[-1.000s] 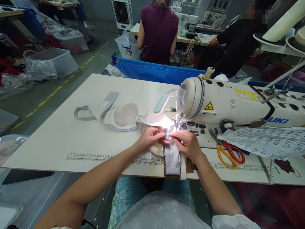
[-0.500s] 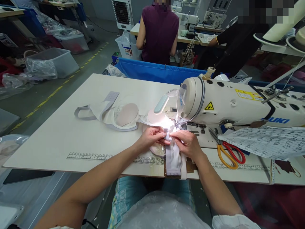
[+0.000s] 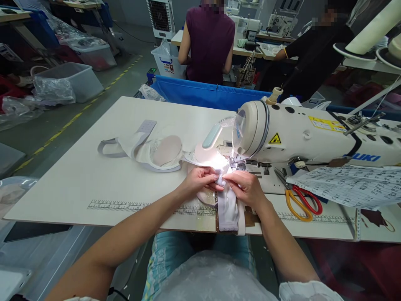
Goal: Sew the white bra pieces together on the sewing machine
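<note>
A pale bra (image 3: 166, 154) lies across the white table, one cup and band spread to the left and the other end under the sewing machine (image 3: 275, 129). My left hand (image 3: 202, 179) pinches its fabric just in front of the lit needle area. Close beside it, my right hand (image 3: 244, 186) pinches the same bra, thumb and fingertips together. The bra's lilac-white band (image 3: 227, 211) hangs from between my hands to the table's front edge. Glare from the lamp washes out the cloth near the needle, and my fingers partly hide the gripped edge.
Scissors (image 3: 302, 202) with orange and red handles lie right of my right hand, beside a written paper sheet (image 3: 351, 186). A printed ruler (image 3: 125, 205) runs along the table's front. Behind the table hangs a blue cloth bin (image 3: 200, 92). Two people sit beyond it.
My hands and the bra stay in nearly the same place. In the background, the person in black at the right has shifted their head and upper body.
</note>
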A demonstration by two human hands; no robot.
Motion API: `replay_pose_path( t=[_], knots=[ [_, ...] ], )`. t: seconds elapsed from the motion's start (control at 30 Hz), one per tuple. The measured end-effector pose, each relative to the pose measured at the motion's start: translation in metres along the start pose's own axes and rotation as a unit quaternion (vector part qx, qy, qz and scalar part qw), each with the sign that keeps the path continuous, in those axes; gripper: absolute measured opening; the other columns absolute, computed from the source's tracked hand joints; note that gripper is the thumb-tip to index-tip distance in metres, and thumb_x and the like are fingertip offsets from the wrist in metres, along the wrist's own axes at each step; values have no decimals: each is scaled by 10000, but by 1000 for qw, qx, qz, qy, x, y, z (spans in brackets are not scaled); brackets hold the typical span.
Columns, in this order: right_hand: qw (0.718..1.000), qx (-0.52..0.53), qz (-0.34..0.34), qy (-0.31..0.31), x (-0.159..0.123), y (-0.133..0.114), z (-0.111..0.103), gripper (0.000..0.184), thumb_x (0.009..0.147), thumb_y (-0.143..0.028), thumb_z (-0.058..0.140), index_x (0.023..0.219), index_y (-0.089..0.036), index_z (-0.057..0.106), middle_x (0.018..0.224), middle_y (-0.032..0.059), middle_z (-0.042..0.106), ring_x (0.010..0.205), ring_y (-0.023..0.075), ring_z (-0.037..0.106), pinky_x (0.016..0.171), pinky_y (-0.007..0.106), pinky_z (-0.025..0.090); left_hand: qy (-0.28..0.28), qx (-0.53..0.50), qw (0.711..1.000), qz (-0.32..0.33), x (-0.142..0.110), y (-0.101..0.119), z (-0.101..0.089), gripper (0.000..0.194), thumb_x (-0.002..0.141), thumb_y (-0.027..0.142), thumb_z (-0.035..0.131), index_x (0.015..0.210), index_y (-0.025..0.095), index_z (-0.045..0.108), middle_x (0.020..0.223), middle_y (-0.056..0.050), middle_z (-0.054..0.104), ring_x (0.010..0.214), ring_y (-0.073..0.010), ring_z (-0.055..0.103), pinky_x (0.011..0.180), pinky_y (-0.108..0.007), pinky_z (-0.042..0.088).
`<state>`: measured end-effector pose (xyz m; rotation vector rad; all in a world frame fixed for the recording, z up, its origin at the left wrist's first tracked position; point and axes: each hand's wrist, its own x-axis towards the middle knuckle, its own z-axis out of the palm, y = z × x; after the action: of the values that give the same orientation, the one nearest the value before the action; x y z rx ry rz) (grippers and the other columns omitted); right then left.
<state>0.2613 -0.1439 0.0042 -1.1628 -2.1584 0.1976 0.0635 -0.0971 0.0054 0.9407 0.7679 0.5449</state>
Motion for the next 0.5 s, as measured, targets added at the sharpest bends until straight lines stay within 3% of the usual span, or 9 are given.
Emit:
replay_pose_path(
  t=[0.5],
  knots=[
    [1000, 6, -4, -7, 0, 1, -2, 190, 869, -122, 500, 935, -202, 659, 776, 31, 693, 685, 158, 619, 635, 284, 461, -1, -1, 1000, -14, -1, 2, 1, 368, 657, 401, 790, 711, 140, 537, 646, -55, 699, 713, -232, 726, 674, -299, 549]
  ],
)
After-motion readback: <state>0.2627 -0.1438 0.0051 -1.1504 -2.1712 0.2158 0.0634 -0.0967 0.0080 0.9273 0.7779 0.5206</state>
